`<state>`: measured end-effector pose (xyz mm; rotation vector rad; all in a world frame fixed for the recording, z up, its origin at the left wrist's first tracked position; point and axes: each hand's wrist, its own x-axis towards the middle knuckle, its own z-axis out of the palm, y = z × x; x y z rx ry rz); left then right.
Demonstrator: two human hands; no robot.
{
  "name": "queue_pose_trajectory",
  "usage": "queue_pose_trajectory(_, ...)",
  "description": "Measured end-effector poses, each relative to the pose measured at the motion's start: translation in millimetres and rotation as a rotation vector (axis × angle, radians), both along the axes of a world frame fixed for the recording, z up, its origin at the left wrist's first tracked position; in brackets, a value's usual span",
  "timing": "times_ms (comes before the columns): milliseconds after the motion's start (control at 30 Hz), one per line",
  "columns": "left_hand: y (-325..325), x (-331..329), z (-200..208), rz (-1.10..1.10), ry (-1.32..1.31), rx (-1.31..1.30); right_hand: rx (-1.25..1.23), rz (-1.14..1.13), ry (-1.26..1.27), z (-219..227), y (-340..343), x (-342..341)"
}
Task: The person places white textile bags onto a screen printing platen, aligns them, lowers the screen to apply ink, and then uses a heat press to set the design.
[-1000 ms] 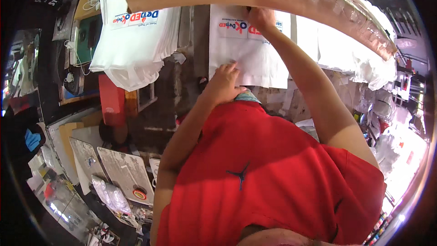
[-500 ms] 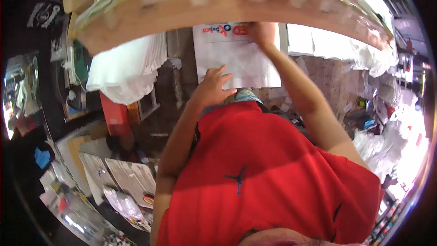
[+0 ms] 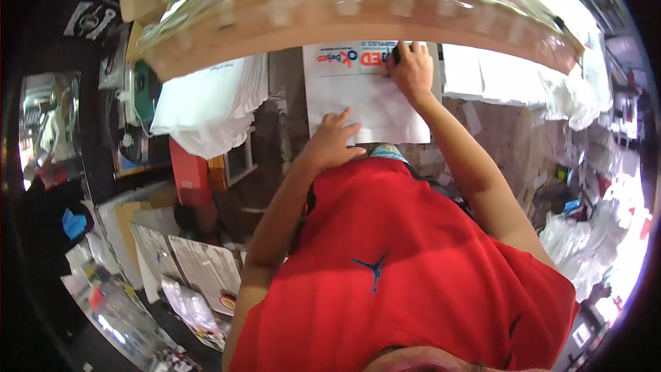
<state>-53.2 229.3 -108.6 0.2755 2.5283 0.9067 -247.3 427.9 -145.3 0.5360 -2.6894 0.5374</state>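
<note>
Crowded workroom around a narrow grey surface (image 3: 295, 89), with a broad tan panel (image 3: 330, 31) edged in glossy clear film across the top of the view. To the left, a fanned stack of white sheets (image 3: 206, 103), a red box-like object (image 3: 191, 172) below it and, lower still, pale scuffed boards (image 3: 203, 269); to the right, a further row of white sheets (image 3: 492, 76), with crumpled clear plastic (image 3: 568, 234) farther down. At centre, on the grey surface and just beyond the red shirt (image 3: 406, 234), a white printed sheet (image 3: 379, 110): flat, roughly rectangular, faintly creased, blank over its lower part, lettered in blue and red toward its far end, the print partly covered by the right hand (image 3: 413, 72). Same hand curled at the sheet's upper right, closed round a small dark object (image 3: 396, 55) too obscured to identify. Left hand (image 3: 334, 141) spread open over the lower left edge, with nothing in its grasp; firmness of contact impossible to tell.
</note>
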Motion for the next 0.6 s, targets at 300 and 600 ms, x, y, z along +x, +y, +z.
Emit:
queue_pose_trajectory(300,19.5,6.5,1.0,-0.085,-0.083,-0.22,-0.087,0.404,-0.05,-8.8,-169.6,32.0)
queue_pose_trajectory(600,1.1,-8.5,12.4,0.086,-0.065,-0.06,-0.008,-0.069,0.014,-17.7,-9.8,-38.8)
